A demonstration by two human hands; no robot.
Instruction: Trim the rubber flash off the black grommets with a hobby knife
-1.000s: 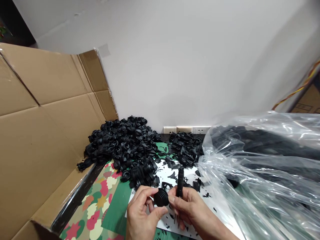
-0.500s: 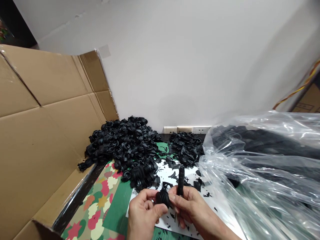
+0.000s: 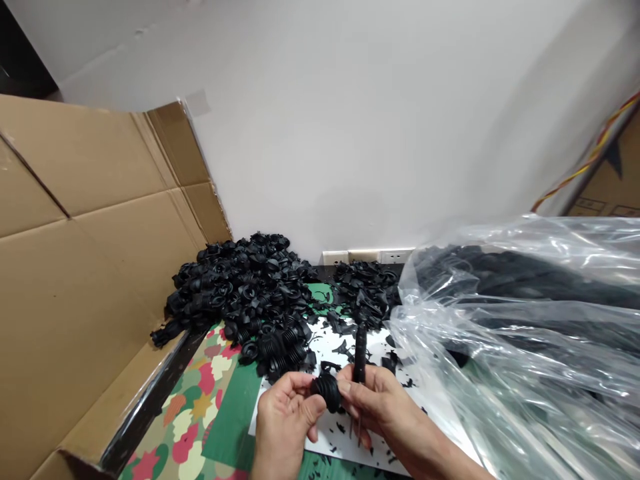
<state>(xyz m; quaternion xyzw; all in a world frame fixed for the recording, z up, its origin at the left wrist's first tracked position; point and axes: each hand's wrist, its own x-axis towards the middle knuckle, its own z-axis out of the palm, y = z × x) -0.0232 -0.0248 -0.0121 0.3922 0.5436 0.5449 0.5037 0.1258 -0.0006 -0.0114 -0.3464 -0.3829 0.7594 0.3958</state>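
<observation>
My left hand [image 3: 287, 417] pinches a black ribbed rubber bellows-like piece [image 3: 327, 392] between thumb and fingers. On its other side, the thumb and fingertips of my right hand [image 3: 375, 400] touch the same piece. My right hand also grips a slim black-handled tool [image 3: 360, 350], handle up. Two thin prongs point down below the fingers, like tweezers; its exact kind is not clear. Beneath both hands lies a white sheet [image 3: 330, 437] strewn with black rubber scraps. A large pile of ribbed black rubber pieces [image 3: 250, 293] rises behind my left hand.
A tall cardboard box wall [image 3: 115, 280] stands on the left. To the right spreads a clear plastic bag [image 3: 520, 320] with black pieces inside. A smaller heap of black scraps [image 3: 367, 287] lies by the wall sockets [image 3: 395, 256]. Green and patterned sheets [image 3: 187, 407] cover the table.
The camera view has shifted slightly. The ribbed piece has turned a little between my fingers, and my left thumb has drawn back to its near edge. Both hands keep their hold.
</observation>
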